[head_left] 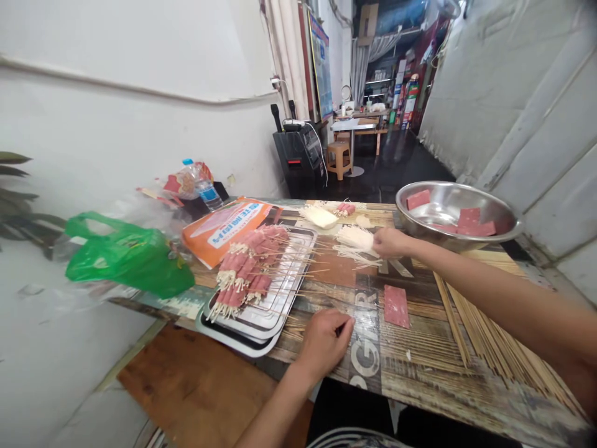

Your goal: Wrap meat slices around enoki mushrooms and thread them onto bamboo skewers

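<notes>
At far left, a crumpled green plastic bag (128, 261) sits beside an orange-and-white printed packet (224, 233). Next, a silver rectangular metal tray (277, 314) bears rows of pink meat rolls (247, 264) on thin sticks, pale stems poking from their ends. Your left hand (326, 342) rests, fingers curled closed, near the front edge of the wood-patterned worktop (392, 373). Beyond it lies a heap of thin white mushroom stems (353, 239); your right hand (392, 241) touches its right end, though you cannot tell whether it grips. Nearer you lies one flat pink rectangular slice (396, 306). Rightmost are a round steel bowl (441, 211) holding more slices and many loose wooden skewers (499, 342).
</notes>
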`<state>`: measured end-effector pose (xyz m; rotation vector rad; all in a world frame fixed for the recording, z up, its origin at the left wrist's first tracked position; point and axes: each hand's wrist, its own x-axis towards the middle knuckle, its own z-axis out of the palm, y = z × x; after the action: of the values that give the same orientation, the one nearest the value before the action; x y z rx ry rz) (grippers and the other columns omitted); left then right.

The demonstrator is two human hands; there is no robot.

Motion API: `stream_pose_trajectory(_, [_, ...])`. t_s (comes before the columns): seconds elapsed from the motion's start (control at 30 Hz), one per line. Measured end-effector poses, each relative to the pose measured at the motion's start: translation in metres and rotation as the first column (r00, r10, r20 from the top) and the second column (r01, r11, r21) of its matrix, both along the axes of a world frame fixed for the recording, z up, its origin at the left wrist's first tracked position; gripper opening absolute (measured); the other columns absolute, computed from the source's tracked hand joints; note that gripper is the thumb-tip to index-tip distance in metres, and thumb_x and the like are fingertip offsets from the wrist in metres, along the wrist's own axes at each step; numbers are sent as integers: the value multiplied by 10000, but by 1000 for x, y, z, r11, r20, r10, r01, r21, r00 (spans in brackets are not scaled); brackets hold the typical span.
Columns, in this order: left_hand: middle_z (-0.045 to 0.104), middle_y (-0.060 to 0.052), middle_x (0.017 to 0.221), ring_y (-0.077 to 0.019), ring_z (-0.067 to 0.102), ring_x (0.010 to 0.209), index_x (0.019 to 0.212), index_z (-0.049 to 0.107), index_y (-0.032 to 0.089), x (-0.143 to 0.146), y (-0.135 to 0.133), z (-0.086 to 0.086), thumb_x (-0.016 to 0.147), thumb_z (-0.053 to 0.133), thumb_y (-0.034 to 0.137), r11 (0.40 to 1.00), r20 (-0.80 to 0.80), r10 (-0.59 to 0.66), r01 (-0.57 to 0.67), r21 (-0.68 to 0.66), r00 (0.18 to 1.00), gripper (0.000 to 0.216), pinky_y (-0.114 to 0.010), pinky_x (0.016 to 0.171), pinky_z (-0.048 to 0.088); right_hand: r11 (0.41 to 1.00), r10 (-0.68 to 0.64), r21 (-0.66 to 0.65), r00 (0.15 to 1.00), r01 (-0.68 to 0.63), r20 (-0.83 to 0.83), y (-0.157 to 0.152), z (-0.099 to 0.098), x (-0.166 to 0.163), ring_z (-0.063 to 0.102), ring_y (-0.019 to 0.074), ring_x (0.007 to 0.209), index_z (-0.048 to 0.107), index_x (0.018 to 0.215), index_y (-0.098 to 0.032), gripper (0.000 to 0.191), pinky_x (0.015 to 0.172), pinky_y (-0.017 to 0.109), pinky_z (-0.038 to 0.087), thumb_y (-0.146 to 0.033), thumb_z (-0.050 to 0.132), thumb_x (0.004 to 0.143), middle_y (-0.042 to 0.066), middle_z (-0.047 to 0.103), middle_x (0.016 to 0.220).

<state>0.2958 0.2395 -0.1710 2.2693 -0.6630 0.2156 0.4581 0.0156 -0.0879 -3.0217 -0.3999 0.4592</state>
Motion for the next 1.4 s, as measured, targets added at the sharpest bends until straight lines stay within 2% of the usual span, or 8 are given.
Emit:
stream_pose_trajectory(0.3, [657,-88,810,-205,595,804,999,727,119,131,-77,33,789,688,121,994,163,86,-95,49,983,214,-306,744,458,995,-13,102,1000,16,-26,1,29,-12,669,169,719,711,707,-107,216,631,206,467,-147,518,796,90,727,745])
stream_pose_trajectory(0.43, [600,-46,669,-170,579,701,812,760,114,153,-87,44,780,706,137,990,141,8,-27,138,990,67,-263,654,425,971,-49,228,995,67,-81,-4,31,-13,644,142,628,692,715,-116,234,583,203,475,-236,536,841,78,714,714])
stream_pose_trajectory(0.63, [665,-39,773,-167,609,783,741,731,178,149,-83,71,863,627,202,989,352,135,-107,-98,926,163,-283,740,462,750,-172,639,983,169,-58,-27,12,-18,589,122,588,686,753,-114,281,547,209,449,-270,493,884,89,697,747])
stream_pose_trajectory(0.73, [702,-43,871,-166,621,852,808,724,191,135,-77,105,915,556,222,987,520,144,-85,-137,842,201,-305,837,454,827,-55,560,998,49,-6,-24,-6,-33,586,136,632,716,767,-135,211,607,217,436,-274,574,839,58,687,717])
stream_pose_trajectory(0.93, [707,-58,864,-184,584,800,907,710,188,115,-62,154,959,473,277,959,566,-65,-106,264,822,259,-310,766,417,987,50,131,958,-90,284,-6,-48,-44,627,233,900,712,946,-109,244,717,267,430,-255,534,864,160,681,1007])
stream_pose_trajectory(1.13, [708,-79,771,-225,602,838,715,709,165,127,-63,121,884,571,208,882,316,-126,-40,470,940,222,-339,827,409,983,27,166,960,-76,280,-14,-32,-36,649,211,824,696,923,-85,227,672,252,417,-201,505,877,158,704,938])
stream_pose_trajectory(1.3, [742,-67,901,-199,642,856,834,749,166,133,-65,88,889,540,222,992,45,-71,66,107,996,223,-275,791,442,943,-3,322,969,-79,249,-20,20,-50,632,134,632,702,826,-147,160,633,211,423,-160,543,824,25,695,663])
stream_pose_trajectory(1.4, [746,-42,882,-192,646,838,870,762,154,135,-67,77,868,562,281,976,-117,-177,158,-151,977,236,-253,759,454,876,-102,483,978,3,180,-21,44,-61,626,130,566,697,774,-151,117,585,208,432,-142,580,769,-7,655,557])
